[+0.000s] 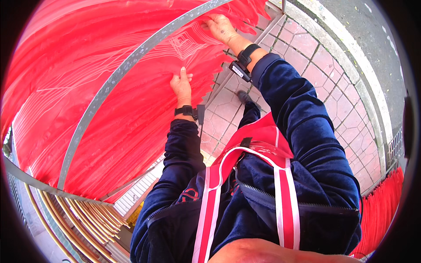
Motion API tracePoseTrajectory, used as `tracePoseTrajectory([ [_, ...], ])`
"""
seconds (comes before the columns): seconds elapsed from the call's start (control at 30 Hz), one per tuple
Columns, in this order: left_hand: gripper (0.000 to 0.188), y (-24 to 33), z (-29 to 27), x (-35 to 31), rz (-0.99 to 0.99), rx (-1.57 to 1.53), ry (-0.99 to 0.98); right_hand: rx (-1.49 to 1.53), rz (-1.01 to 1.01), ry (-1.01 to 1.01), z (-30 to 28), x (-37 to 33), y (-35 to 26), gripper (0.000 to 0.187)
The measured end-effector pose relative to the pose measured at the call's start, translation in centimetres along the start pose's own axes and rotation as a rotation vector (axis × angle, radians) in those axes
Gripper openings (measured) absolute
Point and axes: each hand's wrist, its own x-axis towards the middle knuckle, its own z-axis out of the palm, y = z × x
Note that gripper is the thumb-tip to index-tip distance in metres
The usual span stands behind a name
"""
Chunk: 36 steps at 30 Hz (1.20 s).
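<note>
Fabric left, behind bar; paving right; road beyond kerb; poles lower left.

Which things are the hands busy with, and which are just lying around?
Seemingly in use:
red fabric, with the left hand and right hand at it
grey curved bar, crossing in front of the fabric

Just around, no hand on them:
tan poles, lower left
red bundle, lower right

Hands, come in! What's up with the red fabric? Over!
Left hand over layered red fabric. Right hand near fabric's ragged edge. Grey metal bar crosses in front.
</note>
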Motion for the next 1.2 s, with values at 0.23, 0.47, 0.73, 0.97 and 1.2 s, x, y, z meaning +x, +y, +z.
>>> tracePoseTrajectory([
  [0.23, 0.022, -1.8, -2.6, 0.8, -0.006, 0.031, 0.055, 0.061, -0.104, 0.055, -1.4, -0.5, -0.8, 0.022],
  [0.47, 0.021, -2.6, -0.6, 0.6, 0.009, -0.104, 0.146, -0.121, -0.186, 0.121, -0.7, -3.0, -0.5, 0.021],
  [0.73, 0.028, -2.7, 6.4, 2.8, 0.002, -0.207, 0.11, -0.313, -0.088, 0.03, -0.2, -4.3, 0.4, 0.022],
  [0.97, 0.049, -0.5, 12.2, 6.4, -0.03, -0.177, -0.012, -0.493, -0.052, -0.033, -0.1, -1.4, 5.7, 0.03],
  [1.2, 0.041, -0.8, 15.3, 7.4, -0.322, -0.081, -0.049, -0.852, 0.003, -0.195, 0.1, 1.6, 12.1, 0.041],
])
